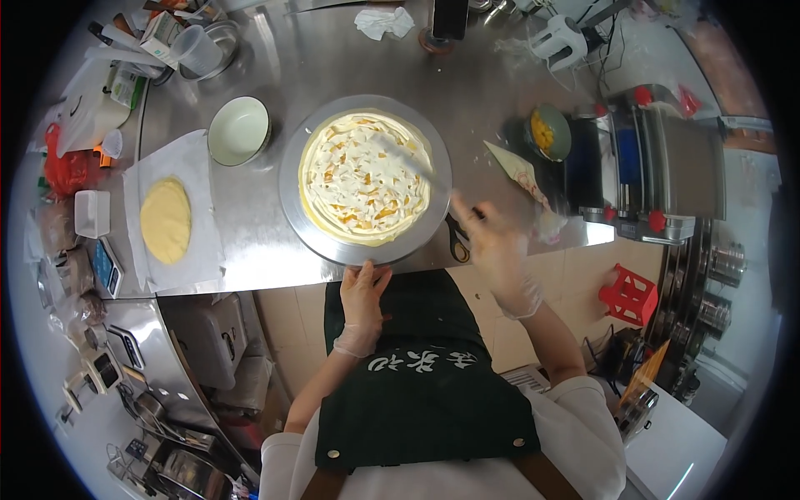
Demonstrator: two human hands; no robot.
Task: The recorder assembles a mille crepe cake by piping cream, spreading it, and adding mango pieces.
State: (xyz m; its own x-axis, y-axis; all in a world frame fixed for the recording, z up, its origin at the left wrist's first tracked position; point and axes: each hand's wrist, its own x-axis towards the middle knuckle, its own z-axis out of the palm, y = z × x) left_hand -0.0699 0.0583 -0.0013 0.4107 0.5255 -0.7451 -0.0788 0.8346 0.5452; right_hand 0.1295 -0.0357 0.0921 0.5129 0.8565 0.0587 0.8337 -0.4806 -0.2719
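A round cake layer (367, 179) spread with white cream and dotted with yellow-orange fruit pieces rests on a grey cake turntable (293, 208). My gloved left hand (362, 304) is at the turntable's near rim, its extended fingertips touching the edge. To the right of the cake, my gloved right hand (496, 250) is closed on a palette knife (417, 167). The knife is blurred by motion, and its blade reaches over the cream on the cake's right side. Black-handled scissors (457, 242) lie between the turntable and my right hand.
Left of the turntable are a pale bowl (239, 131) and a yellow round cake layer (166, 220) on white paper (204, 258). At right lie a piping bag (518, 171) and a bowl of yellow fruit (550, 121). A red stool (629, 295) stands on the floor.
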